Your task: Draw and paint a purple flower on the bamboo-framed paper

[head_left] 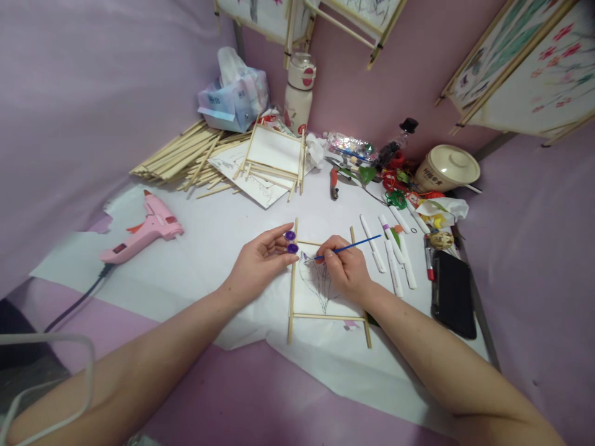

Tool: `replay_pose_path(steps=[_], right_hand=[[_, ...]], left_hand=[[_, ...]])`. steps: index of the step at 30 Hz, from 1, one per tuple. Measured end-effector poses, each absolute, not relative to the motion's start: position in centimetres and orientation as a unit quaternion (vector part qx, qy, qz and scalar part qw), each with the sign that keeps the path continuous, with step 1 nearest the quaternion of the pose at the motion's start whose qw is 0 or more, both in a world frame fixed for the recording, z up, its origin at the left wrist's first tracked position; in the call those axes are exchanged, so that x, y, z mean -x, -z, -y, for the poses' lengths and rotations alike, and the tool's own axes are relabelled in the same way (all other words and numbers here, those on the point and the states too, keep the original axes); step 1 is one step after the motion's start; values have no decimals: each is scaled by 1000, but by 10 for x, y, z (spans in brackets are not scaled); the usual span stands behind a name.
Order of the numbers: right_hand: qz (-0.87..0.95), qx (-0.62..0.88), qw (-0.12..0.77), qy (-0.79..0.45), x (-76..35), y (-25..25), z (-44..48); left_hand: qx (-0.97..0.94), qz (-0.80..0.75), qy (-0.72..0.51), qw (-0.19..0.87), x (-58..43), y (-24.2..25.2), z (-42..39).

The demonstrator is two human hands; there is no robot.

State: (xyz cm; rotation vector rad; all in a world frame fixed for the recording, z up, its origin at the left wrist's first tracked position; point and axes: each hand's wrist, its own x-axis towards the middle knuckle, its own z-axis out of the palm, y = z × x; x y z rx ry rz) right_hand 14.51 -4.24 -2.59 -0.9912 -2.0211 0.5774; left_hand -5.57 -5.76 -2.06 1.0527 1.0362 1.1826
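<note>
My left hand (pixel 260 259) is closed on two small paint pots (pixel 292 248) filled with purple, held at the left edge of a framed drawing. Pinched in my right hand (pixel 344 265) is a thin blue paintbrush (pixel 357 243), its tip at the upper left of the drawing. That drawing (pixel 316 291) is white paper with dark line work, set in a frame of thin wooden sticks (pixel 292 303). A little purple shows on the paper by the brush tip. Part of the paper is hidden under my right hand.
On the left lies a pink glue gun (pixel 144 232) with its cord. Behind are wooden sticks (pixel 176 158), a tissue pack (pixel 237 96), a bottle (pixel 299 93) and pliers (pixel 334 179). Several white markers (pixel 394 269), a black phone (pixel 454 294) and a lidded bowl (pixel 446 168) stand right.
</note>
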Motion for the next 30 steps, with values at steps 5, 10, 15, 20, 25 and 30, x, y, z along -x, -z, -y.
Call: replay_pose_path(steps=[5,10,15,20,25,30], right_hand=[[815,369,389,-220,-144,26,42],[804,383,395,-225,-145,26,41],[816,371,383,-224,-144,25,41],[804,389,390,-226,-145,25,42],[812,377,386,-222,-145,25,42],[795,404,394,-222,-145,25,43]], left_hand=[[-450,-443,-505,588,56,21,58],[-454,-443,-504,586,56,20,58],[-450,-444,-506,587,55,20,58],[-452,-443,-505,587,55,20,58],[-455,-444,-504,585,55,20,58],[-452,-443,-507,585,55,19,58]])
